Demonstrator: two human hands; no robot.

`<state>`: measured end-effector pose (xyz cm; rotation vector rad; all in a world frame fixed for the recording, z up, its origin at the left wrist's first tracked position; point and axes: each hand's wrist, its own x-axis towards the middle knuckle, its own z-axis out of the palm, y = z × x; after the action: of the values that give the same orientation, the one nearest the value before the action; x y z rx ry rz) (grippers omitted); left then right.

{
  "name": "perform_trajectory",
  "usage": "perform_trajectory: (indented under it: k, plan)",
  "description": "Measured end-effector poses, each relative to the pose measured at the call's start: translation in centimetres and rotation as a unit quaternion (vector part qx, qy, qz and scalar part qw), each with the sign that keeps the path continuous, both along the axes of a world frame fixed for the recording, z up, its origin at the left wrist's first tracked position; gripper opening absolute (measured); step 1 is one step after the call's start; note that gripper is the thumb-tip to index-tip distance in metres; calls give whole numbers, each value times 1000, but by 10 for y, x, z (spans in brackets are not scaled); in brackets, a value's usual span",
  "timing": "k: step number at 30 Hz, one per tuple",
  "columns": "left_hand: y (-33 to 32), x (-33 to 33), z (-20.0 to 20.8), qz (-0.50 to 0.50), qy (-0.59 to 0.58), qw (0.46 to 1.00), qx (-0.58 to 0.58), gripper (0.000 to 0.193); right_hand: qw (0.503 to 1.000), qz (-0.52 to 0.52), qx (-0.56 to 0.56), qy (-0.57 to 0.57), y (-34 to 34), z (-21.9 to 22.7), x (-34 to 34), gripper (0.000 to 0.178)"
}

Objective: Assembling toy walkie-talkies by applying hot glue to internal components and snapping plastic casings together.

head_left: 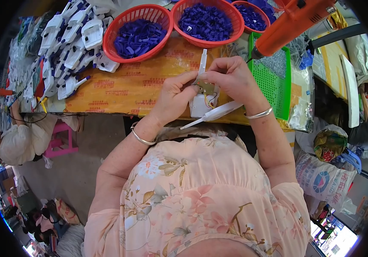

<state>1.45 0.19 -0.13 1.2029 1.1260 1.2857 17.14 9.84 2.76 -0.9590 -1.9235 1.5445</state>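
Observation:
Between my two hands, at the front edge of the table, is a small brownish circuit board (pixel 208 88) with thin yellow and dark wires (pixel 207 102). My left hand (pixel 176 95) pinches its left side. On the other side, the fingers of my right hand (pixel 231 78) are closed on the board's upper edge. Below it lies an open white plastic housing (pixel 198 108), with its narrow tip pointing away from me. A separate white tapered plastic shell (pixel 218 113) rests slantwise under my right wrist. My fingertips cover part of the board.
Red baskets of purple plastic parts (pixel 141 38) stand along the back. White-and-purple assembled pieces (pixel 74 47) are heaped at left. At right are a green tray (pixel 274 90) with small metal pieces and an orange power screwdriver (pixel 291 28) above it. Other people sit at both sides.

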Motion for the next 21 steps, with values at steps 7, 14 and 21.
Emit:
perform_trajectory:
  k: [7, 14, 21]
  plan:
    - [14, -9, -2, 5, -71, 996, -50, 26, 1000, -11, 13, 21, -2, -11, -2, 18]
    - [23, -21, 8, -30, -14, 996, -78, 17, 1000, 7, -3, -1, -1, -12, 0, 15]
    - [30, -28, 4, -61, 30, 997, -46, 14, 999, -1, 31, 32, -3, -14, -3, 19]
